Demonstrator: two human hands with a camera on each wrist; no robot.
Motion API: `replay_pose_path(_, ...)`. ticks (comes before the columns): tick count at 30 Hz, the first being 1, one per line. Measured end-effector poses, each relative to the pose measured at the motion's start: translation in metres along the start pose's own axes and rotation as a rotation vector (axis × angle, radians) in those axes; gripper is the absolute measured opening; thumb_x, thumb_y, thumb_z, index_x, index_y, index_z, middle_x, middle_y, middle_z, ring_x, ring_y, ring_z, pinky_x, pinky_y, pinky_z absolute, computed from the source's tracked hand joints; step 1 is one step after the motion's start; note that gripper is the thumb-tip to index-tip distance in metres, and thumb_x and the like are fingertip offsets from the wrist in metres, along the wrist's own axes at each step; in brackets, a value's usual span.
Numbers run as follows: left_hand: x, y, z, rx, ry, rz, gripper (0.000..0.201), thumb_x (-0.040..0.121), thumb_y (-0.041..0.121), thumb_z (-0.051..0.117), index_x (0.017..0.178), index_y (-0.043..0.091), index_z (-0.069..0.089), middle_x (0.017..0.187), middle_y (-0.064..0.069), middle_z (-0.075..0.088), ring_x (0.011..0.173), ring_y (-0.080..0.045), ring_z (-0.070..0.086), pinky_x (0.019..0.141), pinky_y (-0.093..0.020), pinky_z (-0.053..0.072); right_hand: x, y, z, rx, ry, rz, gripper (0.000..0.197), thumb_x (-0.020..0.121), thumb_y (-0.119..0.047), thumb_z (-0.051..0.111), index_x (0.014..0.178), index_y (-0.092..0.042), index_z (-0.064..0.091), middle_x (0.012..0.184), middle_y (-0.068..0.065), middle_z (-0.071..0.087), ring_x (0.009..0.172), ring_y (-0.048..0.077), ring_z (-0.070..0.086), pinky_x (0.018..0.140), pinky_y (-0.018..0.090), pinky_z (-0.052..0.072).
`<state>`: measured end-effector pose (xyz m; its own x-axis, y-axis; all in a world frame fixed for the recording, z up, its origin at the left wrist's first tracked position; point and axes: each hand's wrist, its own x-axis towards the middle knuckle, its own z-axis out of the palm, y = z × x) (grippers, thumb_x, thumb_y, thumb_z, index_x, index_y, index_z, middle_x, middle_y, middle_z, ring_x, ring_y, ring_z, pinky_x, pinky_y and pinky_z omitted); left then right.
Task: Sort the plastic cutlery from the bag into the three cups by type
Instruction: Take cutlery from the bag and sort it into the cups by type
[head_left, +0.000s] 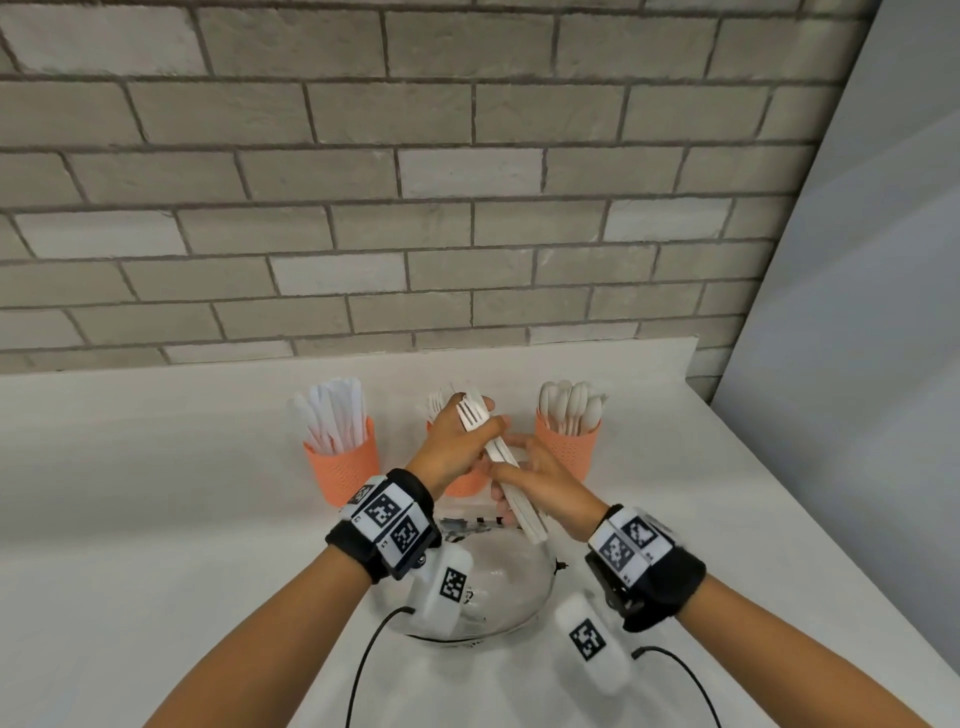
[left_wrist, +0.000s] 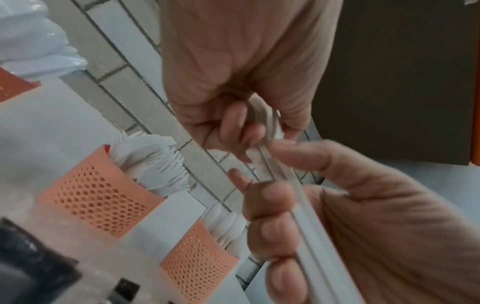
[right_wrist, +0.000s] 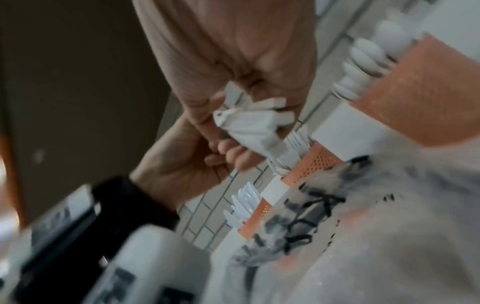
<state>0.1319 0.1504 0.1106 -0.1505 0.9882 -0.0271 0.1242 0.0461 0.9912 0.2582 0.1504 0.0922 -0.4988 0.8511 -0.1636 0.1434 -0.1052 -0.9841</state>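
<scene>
Both hands hold one bundle of white plastic forks (head_left: 498, 457) slanted above the middle orange cup (head_left: 464, 487). My left hand (head_left: 467, 431) grips the bundle near the tines. My right hand (head_left: 519, 470) grips the handles lower down, its fingers curled round them (left_wrist: 306, 216). The middle cup (left_wrist: 98, 197) holds forks and is mostly hidden behind my left hand in the head view. The left cup (head_left: 340, 462) holds knives and the right cup (head_left: 569, 449) holds spoons. The clear plastic bag (head_left: 493, 587) lies crumpled on the table under my wrists.
The three cups stand in a row on a white table (head_left: 156, 467) that runs back to a grey brick wall (head_left: 415, 208). A pale panel (head_left: 857, 312) borders the table on the right. Black cables (head_left: 363, 665) trail from my wrists.
</scene>
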Motion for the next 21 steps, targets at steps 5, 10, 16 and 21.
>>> replay_pose_path(5,0.0,0.004,0.004,0.051,-0.022,-0.027,0.022,0.087,0.013,0.059,0.106,0.01,0.048,0.066,-0.001,0.048,0.036,-0.001,0.043,0.034,-0.014,0.03,-0.004,-0.006,-0.002,0.123,-0.081,0.096,0.035,0.098,-0.032,0.026,0.091,-0.016,0.056,0.055,-0.003,0.042,0.038,0.007,0.038,0.039,0.018,0.034)
replay_pose_path(10,-0.001,-0.001,0.012,0.038,0.071,-0.001,0.042,0.084,0.011,0.065,0.12,-0.001,0.048,0.086,-0.004,0.056,0.056,-0.013,0.058,0.043,-0.015,0.049,0.0,0.01,0.001,-0.082,0.173,-0.048,0.039,0.099,-0.043,0.03,0.083,-0.015,0.051,0.057,-0.003,0.034,0.035,0.001,0.027,0.035,0.013,0.021)
replay_pose_path(16,-0.004,-0.001,0.021,0.058,0.105,0.044,0.041,0.088,0.01,0.06,0.126,-0.001,0.047,0.107,-0.01,0.054,0.062,-0.015,0.061,0.052,-0.015,0.054,0.002,0.016,-0.004,-0.156,0.227,-0.08,0.035,0.098,-0.044,0.031,0.082,-0.017,0.046,0.062,-0.005,0.039,0.034,-0.001,0.034,0.036,0.011,0.027)
replay_pose_path(21,-0.005,-0.002,0.024,0.083,0.092,0.012,0.031,0.091,0.001,0.048,0.121,-0.004,0.049,0.103,-0.015,0.056,0.074,-0.022,0.062,0.057,-0.019,0.055,-0.001,0.017,-0.008,-0.045,0.192,-0.047,0.027,0.102,-0.03,0.03,0.083,-0.017,0.044,0.066,-0.001,0.044,0.047,0.008,0.034,0.039,0.017,0.026)
